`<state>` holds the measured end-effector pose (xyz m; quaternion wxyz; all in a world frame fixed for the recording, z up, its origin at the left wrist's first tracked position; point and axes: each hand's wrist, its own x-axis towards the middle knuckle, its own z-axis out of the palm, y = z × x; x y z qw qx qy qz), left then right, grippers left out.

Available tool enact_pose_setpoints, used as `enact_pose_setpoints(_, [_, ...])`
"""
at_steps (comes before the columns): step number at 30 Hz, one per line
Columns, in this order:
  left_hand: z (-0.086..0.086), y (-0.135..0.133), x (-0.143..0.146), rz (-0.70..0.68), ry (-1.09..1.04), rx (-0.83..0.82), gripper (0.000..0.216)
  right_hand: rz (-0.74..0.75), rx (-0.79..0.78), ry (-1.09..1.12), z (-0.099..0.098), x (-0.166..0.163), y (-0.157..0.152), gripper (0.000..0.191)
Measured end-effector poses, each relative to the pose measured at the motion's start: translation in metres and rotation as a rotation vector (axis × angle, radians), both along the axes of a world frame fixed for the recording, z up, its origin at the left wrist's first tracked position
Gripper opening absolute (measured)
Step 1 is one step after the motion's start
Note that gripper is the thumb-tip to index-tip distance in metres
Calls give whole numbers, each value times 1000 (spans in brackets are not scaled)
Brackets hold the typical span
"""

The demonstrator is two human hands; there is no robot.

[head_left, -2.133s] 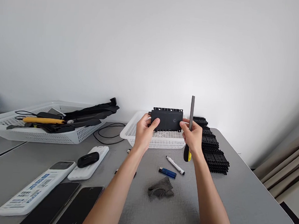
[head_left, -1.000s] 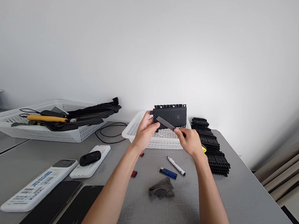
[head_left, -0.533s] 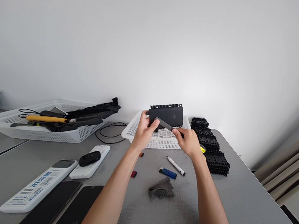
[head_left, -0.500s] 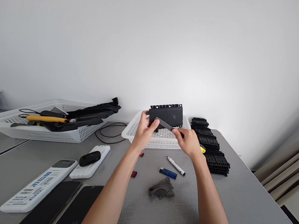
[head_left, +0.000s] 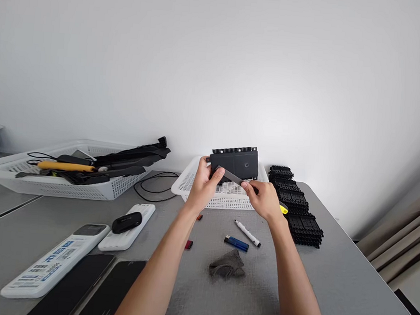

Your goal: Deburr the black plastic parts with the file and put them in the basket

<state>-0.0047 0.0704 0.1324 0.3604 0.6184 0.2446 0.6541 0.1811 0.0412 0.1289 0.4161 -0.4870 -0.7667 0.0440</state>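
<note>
In front of me, my left hand grips the left end of a black plastic panel with a row of rounded notches along its top edge and a small round mark at its right. My right hand is closed on a flat grey file that slants across the panel's lower left part. Its far tip lies by my left thumb. A yellow handle end shows beyond my right wrist. The panel is held up over a white perforated basket.
Stacked black plastic panels stand to the right. Before me lie a marker, a blue lighter-like item and a grey cloth. Leftward are power banks, dark phone-like slabs and a basket of tools.
The panel and both hands have shifted very slightly to the right. My grip on the panel and the file looks the same.
</note>
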Motion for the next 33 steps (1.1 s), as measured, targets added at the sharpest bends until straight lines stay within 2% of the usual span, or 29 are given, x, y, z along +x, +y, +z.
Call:
enact_pose_setpoints(4, [-3, 4, 1, 60, 15, 1, 41, -18, 0, -4, -1, 2, 2, 52])
enact_pose_setpoints(11, [-1, 3, -3, 37, 48, -26, 40, -11, 5, -12, 0, 4, 2, 55])
enact_pose_setpoints(17, [-3, 4, -1, 95, 45, -19, 39, -25, 9, -9, -2, 2, 3, 55])
enact_pose_setpoints(24, [3, 7, -17, 120, -70, -35, 43, -44, 8, 8, 0, 23, 4, 54])
enact_pose_setpoints(33, [1, 8, -24, 157, 18, -20, 43, -89, 5, -46, 2, 33, 3, 55])
